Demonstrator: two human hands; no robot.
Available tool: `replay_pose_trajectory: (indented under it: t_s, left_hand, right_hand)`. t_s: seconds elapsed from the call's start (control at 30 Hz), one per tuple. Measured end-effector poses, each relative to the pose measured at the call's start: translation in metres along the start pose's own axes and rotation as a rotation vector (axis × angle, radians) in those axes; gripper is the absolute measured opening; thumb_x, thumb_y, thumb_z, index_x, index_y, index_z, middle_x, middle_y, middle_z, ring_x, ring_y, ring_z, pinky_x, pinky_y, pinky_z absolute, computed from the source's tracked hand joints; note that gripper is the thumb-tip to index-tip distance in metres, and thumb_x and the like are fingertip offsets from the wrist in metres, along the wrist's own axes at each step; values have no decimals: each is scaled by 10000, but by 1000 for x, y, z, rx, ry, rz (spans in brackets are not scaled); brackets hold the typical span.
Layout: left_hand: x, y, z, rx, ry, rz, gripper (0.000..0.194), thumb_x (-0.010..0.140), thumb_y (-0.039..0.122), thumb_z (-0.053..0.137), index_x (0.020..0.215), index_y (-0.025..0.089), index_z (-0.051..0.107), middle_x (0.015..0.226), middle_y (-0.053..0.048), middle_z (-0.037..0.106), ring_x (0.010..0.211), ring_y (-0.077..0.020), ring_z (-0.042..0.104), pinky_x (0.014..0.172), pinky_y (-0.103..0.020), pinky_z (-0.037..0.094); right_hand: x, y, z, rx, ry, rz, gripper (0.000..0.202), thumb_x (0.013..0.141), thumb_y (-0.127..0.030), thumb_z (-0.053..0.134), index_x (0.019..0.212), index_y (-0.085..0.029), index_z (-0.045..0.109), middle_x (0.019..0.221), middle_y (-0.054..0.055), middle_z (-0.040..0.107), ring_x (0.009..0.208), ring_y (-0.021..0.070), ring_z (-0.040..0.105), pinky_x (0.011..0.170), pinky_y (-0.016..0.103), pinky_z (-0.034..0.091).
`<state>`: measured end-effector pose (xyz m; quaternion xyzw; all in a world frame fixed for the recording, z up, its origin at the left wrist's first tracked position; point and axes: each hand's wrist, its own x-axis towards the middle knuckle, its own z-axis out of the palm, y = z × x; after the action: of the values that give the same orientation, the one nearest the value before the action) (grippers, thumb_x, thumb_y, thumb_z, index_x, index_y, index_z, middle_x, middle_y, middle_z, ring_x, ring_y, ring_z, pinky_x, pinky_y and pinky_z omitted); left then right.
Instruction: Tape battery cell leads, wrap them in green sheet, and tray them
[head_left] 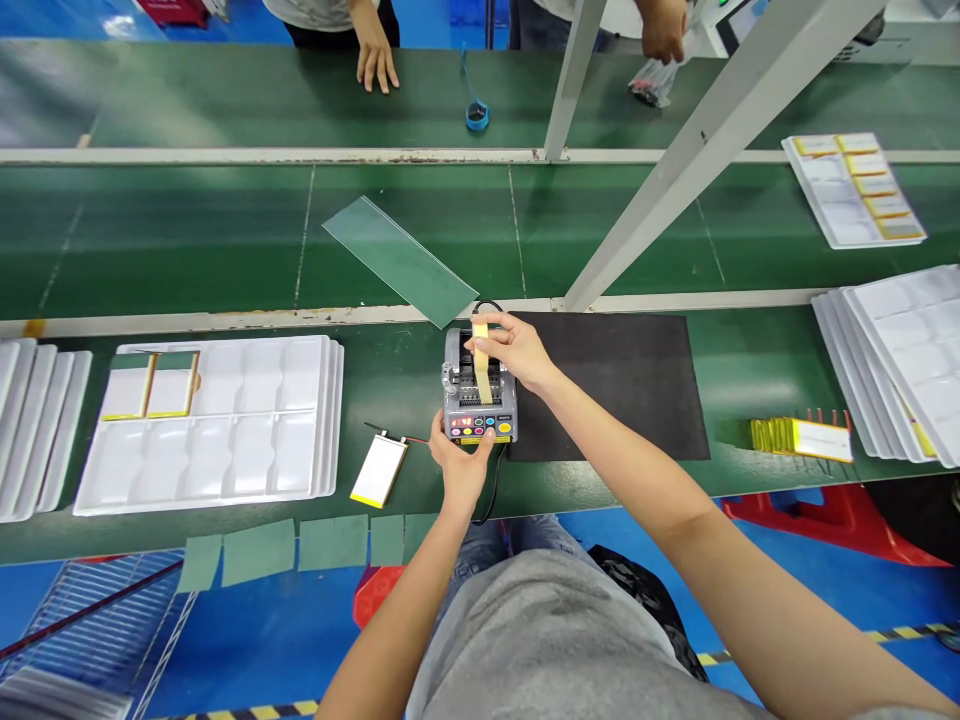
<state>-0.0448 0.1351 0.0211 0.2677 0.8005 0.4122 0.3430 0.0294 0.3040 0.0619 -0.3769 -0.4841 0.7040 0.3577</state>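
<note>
A small grey tape dispenser [454, 375] with coloured buttons stands on the green bench in front of me. My left hand [461, 468] grips its lower front corner, thumb at the button panel and fingers along the left side. A strip of yellow tape [482, 372] rises from the dispenser's top. The upper end of that strip is pinched between the fingers of my right hand [519, 350]. Just left of my left hand lies a white battery pouch cell [379, 468] with a yellow edge and thin wires. A black mat [615, 385] spreads out to the dispenser's right.
Stacked white trays [247, 455] stand left, the top one holding two yellow-edged cells. More trays [911, 350] and a row of cells [821, 440] are at right. A clear sheet [401, 260] lies behind the dispenser. A slanted white post [675, 170] crosses the view; two people stand opposite.
</note>
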Motion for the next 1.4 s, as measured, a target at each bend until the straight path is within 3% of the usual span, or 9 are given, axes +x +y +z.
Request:
replay_pose_trajectory:
  t_s: [0.33, 0.67, 0.83, 0.93, 1.07, 1.23, 1.4]
  left_hand:
    - [-2, -2, 5, 16, 39, -22, 741, 658, 314, 735, 1284, 253, 343, 1211, -94, 438, 1194, -293, 373, 1018, -492, 296]
    - [-2, -6, 1, 30, 29, 54, 736, 673, 345, 732, 1291, 237, 349, 1215, -113, 458, 1188, -302, 392, 998, -516, 325]
    - [3, 10, -11, 65, 16, 218, 850, 685, 342, 727, 1379, 191, 259, 1408, -170, 320, 1336, -314, 251, 1091, -505, 207]
    - [8, 26, -20, 98, -6, 417, 840, 745, 339, 674, 1422, 206, 196, 1509, -145, 197, 1402, -279, 141, 1134, -463, 125]
    - [10, 38, -22, 256, -138, 697, 755, 838, 312, 558, 1454, 184, 141, 1516, -157, 235, 1403, -271, 183, 1127, -496, 129]
    - [6, 35, -13, 406, -337, 779, 584, 865, 270, 494, 1414, 190, 315, 1495, -113, 328, 1399, -259, 222, 1131, -497, 115]
    - [7, 33, -6, 418, -387, 762, 531, 855, 260, 494, 1367, 147, 410, 1455, -132, 393, 1378, -284, 274, 1135, -512, 72]
  right_hand:
    - [2, 5, 1, -21, -14, 7, 412, 655, -372, 758, 1003, -216, 602, 742, 2, 722, 774, 203, 692, 806, 389, 541]
    - [6, 11, -1, -80, -28, -12, 410, 681, -381, 724, 1026, -208, 585, 768, 14, 726, 790, 198, 691, 794, 373, 540]
    - [9, 19, -4, -206, 14, -26, 366, 727, -359, 676, 1041, -199, 580, 780, 19, 717, 795, 193, 682, 792, 379, 530]
    - [12, 17, -5, -352, 61, -57, 276, 717, -258, 679, 984, -215, 619, 751, -3, 688, 780, 196, 660, 843, 419, 491]
    - [16, 11, -5, -519, 119, -141, 254, 653, -172, 716, 893, -236, 663, 857, 3, 662, 914, 226, 600, 1010, 481, 333]
    - [22, 13, -13, -581, 124, -165, 299, 652, -214, 723, 943, -233, 656, 836, -4, 650, 862, 209, 595, 940, 424, 402]
    - [16, 27, -30, -562, 251, -109, 449, 725, -378, 665, 1129, -206, 569, 1006, 59, 621, 908, 211, 567, 902, 405, 426]
